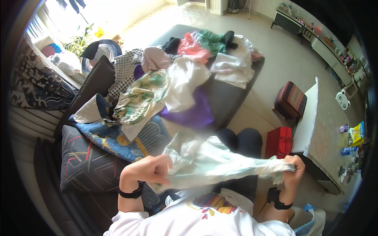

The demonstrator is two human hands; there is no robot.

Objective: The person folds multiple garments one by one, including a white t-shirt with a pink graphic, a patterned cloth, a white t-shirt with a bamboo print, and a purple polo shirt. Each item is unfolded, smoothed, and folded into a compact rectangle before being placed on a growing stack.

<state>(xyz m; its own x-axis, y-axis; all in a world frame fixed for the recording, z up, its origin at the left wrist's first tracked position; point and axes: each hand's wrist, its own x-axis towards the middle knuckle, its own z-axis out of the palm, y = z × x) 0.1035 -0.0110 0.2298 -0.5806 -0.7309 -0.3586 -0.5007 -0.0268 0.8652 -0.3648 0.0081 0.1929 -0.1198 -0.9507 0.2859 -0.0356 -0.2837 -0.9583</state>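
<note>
A pale green and white garment (pixel 206 165) stretches between my two hands above my lap, blurred by motion. My left hand (pixel 152 169) grips its left end, with the fingers partly hidden by the cloth. At the other end my right hand (pixel 295 166) is closed in a fist around a bunched part. Beyond it, clothes are heaped on a dark grey sofa (pixel 233 97): a white garment with green print (pixel 144 94), a plain white garment (pixel 187 79) and a purple cloth (pixel 198 110) lie nearest.
A dark patterned cushion (pixel 85 162) and a blue quilted cloth (pixel 103 134) are on my left. To the right stand a red box (pixel 279 141), a striped stool (pixel 291 100) and a table (pixel 322 141) bearing bottles. Pink (pixel 193 48) and green (pixel 212 41) clothes lie farther off.
</note>
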